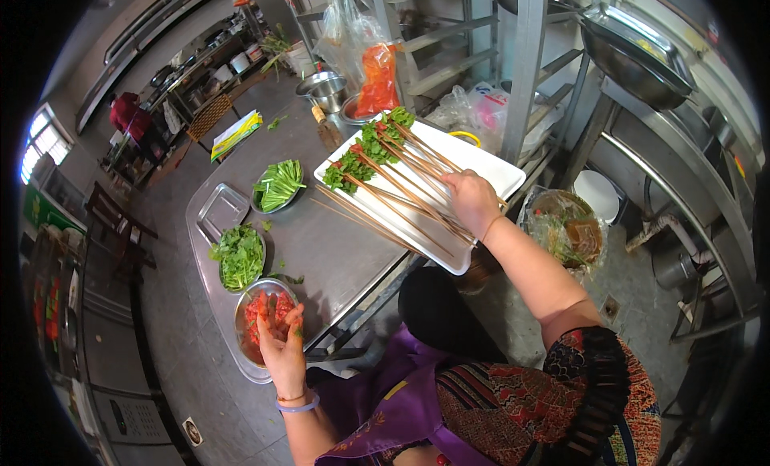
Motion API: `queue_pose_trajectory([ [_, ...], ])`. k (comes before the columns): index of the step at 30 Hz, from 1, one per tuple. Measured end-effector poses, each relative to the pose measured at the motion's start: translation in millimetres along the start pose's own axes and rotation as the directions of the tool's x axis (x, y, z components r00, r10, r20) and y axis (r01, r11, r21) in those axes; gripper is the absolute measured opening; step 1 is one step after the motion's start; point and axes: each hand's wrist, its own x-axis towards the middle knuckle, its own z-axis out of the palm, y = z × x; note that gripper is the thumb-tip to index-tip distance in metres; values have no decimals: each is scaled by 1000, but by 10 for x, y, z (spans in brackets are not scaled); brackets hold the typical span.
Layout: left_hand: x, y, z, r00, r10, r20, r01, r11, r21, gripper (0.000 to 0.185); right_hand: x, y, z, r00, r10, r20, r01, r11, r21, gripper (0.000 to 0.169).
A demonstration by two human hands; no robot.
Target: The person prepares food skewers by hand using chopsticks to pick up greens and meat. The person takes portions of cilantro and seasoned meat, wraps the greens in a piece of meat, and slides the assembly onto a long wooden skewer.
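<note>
My left hand (281,348) is over a metal bowl (239,330) of red, seasoned raw meat (283,306). Its fingers are apart and smeared with red bits. My right hand (475,201) is closed around the shafts of wooden skewers (415,159) on a white plastic tray (490,171). Leafy green herbs (376,153) with small red pieces are threaded on the skewers' far ends. Bare sticks (361,218) lie across the tray's near left edge. Beside the meat are a bowl of leafy cilantro (239,258) and a bowl of cut green stalks (281,184).
A shallow metal tray (222,212) rests on the steel table (337,273). Behind the white tray are a cleaver (325,126), a metal pot (328,92) and a bag of red food (378,81). A metal rack (523,75) rises at right, above a lined waste bin (565,228). Another person (133,120) stands far left.
</note>
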Motion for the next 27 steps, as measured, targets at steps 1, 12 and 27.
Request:
queue_pose_trajectory([
  [1,-27,22,-19,1000,-7,2,7,1000,0,60,-12,-14,-4,1000,-15,-1,15,999,-39,17],
  [12,-99,229,-114,994,83,-75,-88,994,-64,53,-104,-1297,263,756,-344,557,395,918,31,10],
  [27,-180,91,-939,949,152,-276,-147,988,42,52,10,-1723,1175,578,-56,814,565,747,-350,22],
])
